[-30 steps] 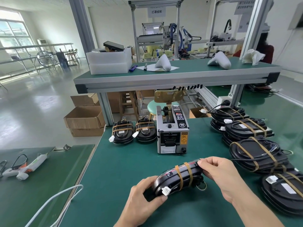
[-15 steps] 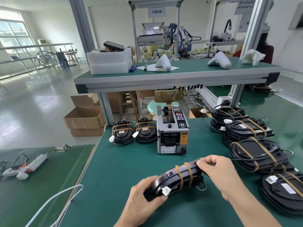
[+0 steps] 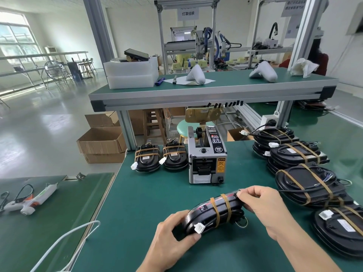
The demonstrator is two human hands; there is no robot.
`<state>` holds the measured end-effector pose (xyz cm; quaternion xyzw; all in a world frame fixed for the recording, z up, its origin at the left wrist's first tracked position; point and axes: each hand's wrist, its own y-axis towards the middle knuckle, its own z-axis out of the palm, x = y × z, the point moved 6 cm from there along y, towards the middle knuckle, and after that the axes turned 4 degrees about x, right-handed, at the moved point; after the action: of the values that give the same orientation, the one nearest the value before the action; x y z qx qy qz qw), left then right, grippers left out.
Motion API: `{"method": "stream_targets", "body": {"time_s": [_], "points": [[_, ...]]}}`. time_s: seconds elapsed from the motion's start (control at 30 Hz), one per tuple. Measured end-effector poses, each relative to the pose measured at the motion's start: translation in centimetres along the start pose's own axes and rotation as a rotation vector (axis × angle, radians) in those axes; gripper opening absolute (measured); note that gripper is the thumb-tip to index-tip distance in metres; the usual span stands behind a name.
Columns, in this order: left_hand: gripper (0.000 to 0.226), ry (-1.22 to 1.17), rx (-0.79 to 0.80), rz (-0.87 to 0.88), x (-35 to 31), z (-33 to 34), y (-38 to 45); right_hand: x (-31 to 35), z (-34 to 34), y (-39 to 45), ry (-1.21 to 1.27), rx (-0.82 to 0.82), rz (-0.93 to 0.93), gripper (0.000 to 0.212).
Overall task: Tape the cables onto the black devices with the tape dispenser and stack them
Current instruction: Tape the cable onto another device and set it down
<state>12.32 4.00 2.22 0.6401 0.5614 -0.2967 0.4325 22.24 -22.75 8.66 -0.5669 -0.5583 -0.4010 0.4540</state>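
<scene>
Two hands on one black device [image 3: 214,213], lower centre of frame, tilted up off the desk [image 3: 149,193]. Left hand [image 3: 172,242] grips its near end to steady it; right hand [image 3: 263,209] pinches the far end, probably pressing tape down. Tape dispenser [image 3: 206,160] sits just behind.

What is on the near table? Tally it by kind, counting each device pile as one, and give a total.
Tape dispenser: 1
Held device: 1
Piles left of dispenser: 2
Piles on the right: 4
Total: 8
</scene>
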Motion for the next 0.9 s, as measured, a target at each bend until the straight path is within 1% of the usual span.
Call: {"method": "stream_targets", "body": {"time_s": [0.3,0.63,0.9], "points": [[0.048,-0.005,0.004,-0.002,-0.1,0.0,0.1,0.0,0.2,-0.1,0.029,0.040,0.019,0.014],[0.049,-0.008,0.006,0.000,-0.2,0.0,-0.1,0.8,0.2,-0.3,-0.141,-0.078,-0.050,0.018],[0.051,-0.011,0.003,0.008,-0.3,-0.1,0.0,1.3,0.3,-0.5,-0.258,-0.119,-0.084,0.021]]}}
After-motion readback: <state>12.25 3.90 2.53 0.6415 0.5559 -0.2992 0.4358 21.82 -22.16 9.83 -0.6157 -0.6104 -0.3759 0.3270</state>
